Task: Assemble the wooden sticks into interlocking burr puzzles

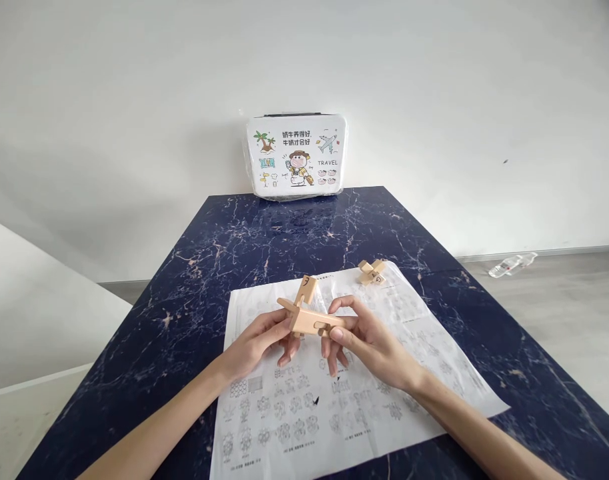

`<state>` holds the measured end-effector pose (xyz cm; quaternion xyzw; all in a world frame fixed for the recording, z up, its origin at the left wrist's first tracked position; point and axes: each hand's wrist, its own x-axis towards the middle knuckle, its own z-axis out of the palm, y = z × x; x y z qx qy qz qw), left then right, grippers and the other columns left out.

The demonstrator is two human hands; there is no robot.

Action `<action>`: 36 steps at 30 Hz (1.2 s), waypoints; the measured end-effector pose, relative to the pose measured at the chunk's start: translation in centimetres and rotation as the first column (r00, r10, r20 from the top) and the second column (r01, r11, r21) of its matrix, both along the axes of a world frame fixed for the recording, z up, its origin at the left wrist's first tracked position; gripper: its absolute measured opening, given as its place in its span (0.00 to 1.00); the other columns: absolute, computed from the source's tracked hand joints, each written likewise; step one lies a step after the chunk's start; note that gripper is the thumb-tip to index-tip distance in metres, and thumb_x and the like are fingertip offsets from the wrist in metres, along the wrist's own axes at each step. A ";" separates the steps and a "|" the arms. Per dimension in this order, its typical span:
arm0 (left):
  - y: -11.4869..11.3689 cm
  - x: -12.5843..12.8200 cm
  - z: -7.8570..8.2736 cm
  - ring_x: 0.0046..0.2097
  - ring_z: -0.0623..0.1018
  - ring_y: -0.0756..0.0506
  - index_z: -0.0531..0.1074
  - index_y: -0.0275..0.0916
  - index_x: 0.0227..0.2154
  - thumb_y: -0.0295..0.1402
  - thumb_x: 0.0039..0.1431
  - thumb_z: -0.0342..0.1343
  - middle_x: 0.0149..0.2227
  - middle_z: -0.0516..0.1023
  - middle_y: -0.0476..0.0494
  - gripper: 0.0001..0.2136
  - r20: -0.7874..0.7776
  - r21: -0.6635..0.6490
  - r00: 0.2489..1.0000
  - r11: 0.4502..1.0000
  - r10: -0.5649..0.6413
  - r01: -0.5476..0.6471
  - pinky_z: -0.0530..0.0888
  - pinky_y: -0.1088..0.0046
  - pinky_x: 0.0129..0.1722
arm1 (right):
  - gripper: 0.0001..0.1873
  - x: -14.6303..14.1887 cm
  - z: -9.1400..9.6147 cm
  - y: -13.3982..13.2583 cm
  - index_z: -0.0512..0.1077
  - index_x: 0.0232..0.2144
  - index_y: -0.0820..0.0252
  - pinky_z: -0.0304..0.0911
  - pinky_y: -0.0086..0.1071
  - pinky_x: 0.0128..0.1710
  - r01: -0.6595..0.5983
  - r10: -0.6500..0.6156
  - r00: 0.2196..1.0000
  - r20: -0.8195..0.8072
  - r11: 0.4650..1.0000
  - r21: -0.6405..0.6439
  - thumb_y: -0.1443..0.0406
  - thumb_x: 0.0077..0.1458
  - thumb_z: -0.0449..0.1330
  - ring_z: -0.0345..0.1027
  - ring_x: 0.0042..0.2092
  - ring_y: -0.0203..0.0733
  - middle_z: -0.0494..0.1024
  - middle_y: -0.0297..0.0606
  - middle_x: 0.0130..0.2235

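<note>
Several interlocked wooden puzzle pieces (pixel 309 321) are held above a printed sheet, between my two hands. My left hand (pixel 262 341) pinches their left end with thumb and fingers. At the right end, my right hand (pixel 367 343) grips with the thumb on the near side and some fingers spread below. One piece sticks up from the group and carries a dark handwritten mark. Below lies the instruction sheet (pixel 284 460), covered in small line drawings of puzzle pieces. A second wooden burr puzzle (pixel 372 272), also marked, rests near the sheet's far right corner.
The dark blue marbled table (pixel 264 247) runs back to a pale wall. At its far end a white cartoon-printed case (pixel 298 157) in clear wrap leans on the wall. A clear plastic bottle (pixel 513 265) lies on the floor to the right.
</note>
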<state>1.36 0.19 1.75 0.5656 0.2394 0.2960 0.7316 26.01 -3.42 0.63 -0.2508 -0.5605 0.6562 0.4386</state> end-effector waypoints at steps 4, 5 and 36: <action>0.1 -0.1 0.0 0.26 0.70 0.50 0.81 0.36 0.51 0.47 0.73 0.59 0.27 0.73 0.46 0.19 0.023 -0.029 1.000 1.000 -0.002 0.003 0.69 0.74 0.26 | 0.12 -0.1 0.0 -0.1 0.60 0.50 0.53 0.65 0.29 0.27 -0.028 0.028 0.999 -0.038 1.000 0.002 0.55 0.77 0.57 0.80 0.29 0.37 0.82 0.34 0.37; 0.1 -0.1 0.0 0.27 0.70 0.50 0.82 0.36 0.50 0.47 0.73 0.59 0.27 0.73 0.46 0.18 0.029 -0.041 1.000 0.999 0.000 0.001 0.69 0.75 0.26 | 0.12 -0.1 0.1 -0.1 0.60 0.51 0.53 0.65 0.30 0.28 -0.038 0.039 0.998 -0.049 0.999 0.003 0.55 0.77 0.57 0.81 0.30 0.37 0.82 0.34 0.37; -0.3 -0.2 1.0 0.29 0.76 0.47 0.75 0.43 0.63 0.43 0.79 0.51 0.31 0.79 0.43 0.18 -0.201 0.099 0.933 0.941 -0.300 0.324 0.75 0.71 0.31 | 0.18 -0.4 -1.0 -0.4 0.69 0.47 0.57 0.66 0.33 0.30 -0.001 -0.005 0.977 0.215 1.000 0.028 0.49 0.76 0.54 0.74 0.29 0.38 0.79 0.34 0.31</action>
